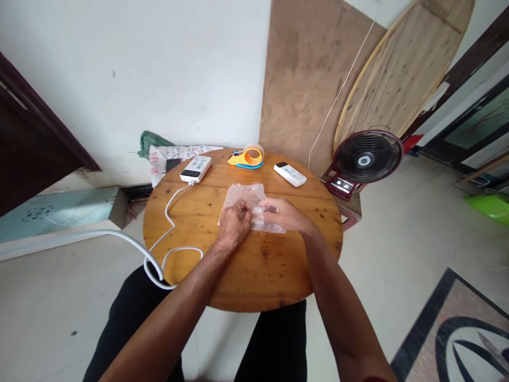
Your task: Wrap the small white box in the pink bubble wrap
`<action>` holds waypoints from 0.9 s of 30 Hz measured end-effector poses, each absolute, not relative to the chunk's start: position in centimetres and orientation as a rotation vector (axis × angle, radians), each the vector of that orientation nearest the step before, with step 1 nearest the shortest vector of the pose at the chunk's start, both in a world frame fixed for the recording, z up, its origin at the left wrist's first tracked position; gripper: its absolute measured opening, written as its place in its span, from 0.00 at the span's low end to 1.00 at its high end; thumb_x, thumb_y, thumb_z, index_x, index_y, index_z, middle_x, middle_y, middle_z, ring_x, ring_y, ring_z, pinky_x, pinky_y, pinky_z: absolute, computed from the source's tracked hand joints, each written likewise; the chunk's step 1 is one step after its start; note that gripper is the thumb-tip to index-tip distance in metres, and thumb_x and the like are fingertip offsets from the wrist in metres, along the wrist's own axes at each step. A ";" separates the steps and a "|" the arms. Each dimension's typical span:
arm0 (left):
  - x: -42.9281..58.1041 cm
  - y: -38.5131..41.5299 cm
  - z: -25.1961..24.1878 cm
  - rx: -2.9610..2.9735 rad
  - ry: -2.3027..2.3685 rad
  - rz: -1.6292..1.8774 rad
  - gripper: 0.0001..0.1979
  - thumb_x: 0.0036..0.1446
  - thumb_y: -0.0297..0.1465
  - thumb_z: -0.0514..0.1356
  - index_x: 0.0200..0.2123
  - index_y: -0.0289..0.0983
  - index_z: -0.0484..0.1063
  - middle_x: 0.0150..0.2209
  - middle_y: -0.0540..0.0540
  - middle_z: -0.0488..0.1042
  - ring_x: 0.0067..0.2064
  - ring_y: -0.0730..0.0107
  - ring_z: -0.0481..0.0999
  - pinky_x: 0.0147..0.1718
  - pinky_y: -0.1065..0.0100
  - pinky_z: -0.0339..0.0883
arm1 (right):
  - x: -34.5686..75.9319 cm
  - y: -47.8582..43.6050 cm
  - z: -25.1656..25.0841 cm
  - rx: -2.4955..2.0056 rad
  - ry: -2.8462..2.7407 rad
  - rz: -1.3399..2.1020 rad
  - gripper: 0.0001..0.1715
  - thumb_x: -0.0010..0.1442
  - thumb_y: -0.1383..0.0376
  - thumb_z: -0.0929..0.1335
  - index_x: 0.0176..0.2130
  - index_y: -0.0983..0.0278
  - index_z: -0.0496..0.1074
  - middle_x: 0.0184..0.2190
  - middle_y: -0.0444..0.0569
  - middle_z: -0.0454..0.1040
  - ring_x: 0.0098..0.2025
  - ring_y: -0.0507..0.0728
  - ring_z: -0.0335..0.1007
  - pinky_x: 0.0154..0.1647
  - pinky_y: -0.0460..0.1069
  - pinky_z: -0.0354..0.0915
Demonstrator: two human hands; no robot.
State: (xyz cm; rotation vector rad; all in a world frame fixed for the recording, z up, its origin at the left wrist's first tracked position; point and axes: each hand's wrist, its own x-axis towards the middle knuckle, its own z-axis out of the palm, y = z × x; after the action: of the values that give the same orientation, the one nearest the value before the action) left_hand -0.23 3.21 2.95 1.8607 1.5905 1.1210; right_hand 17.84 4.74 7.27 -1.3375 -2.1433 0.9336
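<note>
A sheet of clear bubble wrap [237, 194] lies near the middle of the round wooden table [254, 284]. My left hand [234, 222] rests over its left part, fingers curled and pinching the plastic. From the right, my right hand [284, 213] grips a folded bit of the same wrap between thumb and fingers. Both sets of fingertips nearly meet. Whether anything lies inside the wrap I cannot tell. Behind the hands sits an orange tape dispenser [246, 157] with a roll of clear tape.
One white power bank [196, 169] at the back left has a white cable [169, 215] plugged in, looping over the table's left edge. Another white power bank [290, 174] lies at the back right. A dark red fan [363, 159] stands beyond the right edge.
</note>
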 end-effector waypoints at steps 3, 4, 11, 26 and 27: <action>-0.2 3.3 2.9 1.828 1.518 1.152 0.07 0.55 0.29 0.54 0.34 0.38 0.72 0.30 0.50 0.77 0.31 0.72 0.72 0.34 0.71 0.62 | 18.0 4.9 6.5 -1.323 -2.051 1.043 0.18 0.56 0.53 0.68 0.40 0.63 0.74 0.31 0.44 0.74 0.32 0.53 0.68 0.33 0.47 0.62; -0.2 3.3 2.9 1.820 1.491 1.158 0.07 0.55 0.29 0.54 0.33 0.38 0.72 0.30 0.50 0.77 0.31 0.72 0.72 0.34 0.71 0.62 | 18.1 4.8 6.3 -1.317 -2.020 1.057 0.17 0.56 0.53 0.68 0.39 0.63 0.74 0.31 0.43 0.73 0.32 0.53 0.67 0.32 0.46 0.61; 0.0 2.9 3.4 1.822 1.391 1.088 0.07 0.56 0.29 0.53 0.29 0.38 0.70 0.27 0.52 0.75 0.29 0.73 0.70 0.29 0.72 0.61 | 19.8 3.9 6.5 -1.266 -2.073 1.081 0.14 0.55 0.56 0.68 0.37 0.63 0.73 0.31 0.42 0.72 0.32 0.52 0.66 0.31 0.45 0.59; 0.1 2.9 3.2 1.852 1.391 1.095 0.07 0.56 0.29 0.53 0.29 0.37 0.70 0.28 0.50 0.74 0.31 0.72 0.71 0.32 0.72 0.62 | 19.4 4.1 5.8 -1.355 -2.037 0.881 0.08 0.52 0.61 0.68 0.27 0.64 0.71 0.24 0.41 0.70 0.27 0.51 0.62 0.27 0.45 0.56; 0.1 2.9 3.2 1.850 1.397 1.095 0.07 0.56 0.29 0.53 0.29 0.37 0.70 0.28 0.50 0.74 0.31 0.72 0.71 0.32 0.72 0.62 | 19.4 4.2 5.8 -1.372 -2.041 0.868 0.08 0.52 0.62 0.68 0.26 0.64 0.71 0.24 0.41 0.70 0.27 0.51 0.62 0.26 0.45 0.56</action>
State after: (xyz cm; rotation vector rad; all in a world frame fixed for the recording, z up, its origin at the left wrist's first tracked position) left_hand 0.12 2.90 3.15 1.8503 1.3972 1.0948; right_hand 19.40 4.15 5.80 -1.3717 -2.0409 0.8681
